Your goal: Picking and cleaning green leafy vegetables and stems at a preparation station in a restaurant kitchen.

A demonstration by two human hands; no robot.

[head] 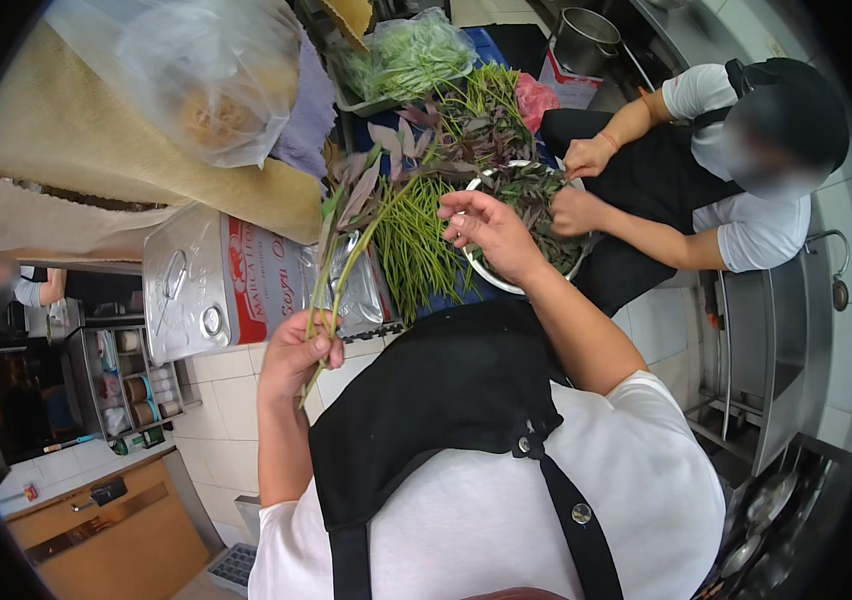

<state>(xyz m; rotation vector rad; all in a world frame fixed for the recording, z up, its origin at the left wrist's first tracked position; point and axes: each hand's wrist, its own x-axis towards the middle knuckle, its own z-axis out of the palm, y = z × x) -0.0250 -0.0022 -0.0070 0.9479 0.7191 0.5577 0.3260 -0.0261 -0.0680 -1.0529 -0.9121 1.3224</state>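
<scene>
My left hand (302,349) grips a few long green stems (354,274) near their lower ends. Their purplish-green leaves reach up and away from it, slightly blurred. Over the near left rim of a metal bowl (497,283) hovers my right hand (497,232), fingers bent and a little apart, with nothing seen in them. Loose dark leaves (546,202) fill the bowl. A heap of bare green stems (426,255) lies left of it. Behind that heap are more leafy stalks (486,127).
Across the bowl, a co-worker's two hands (583,184) are at its right rim. Metal oil tins (193,292) stand at left beneath cardboard (246,191) and a plastic bag (208,82). Farther back are bagged greens (414,60), a pink bag (534,99) and a steel pot (587,41).
</scene>
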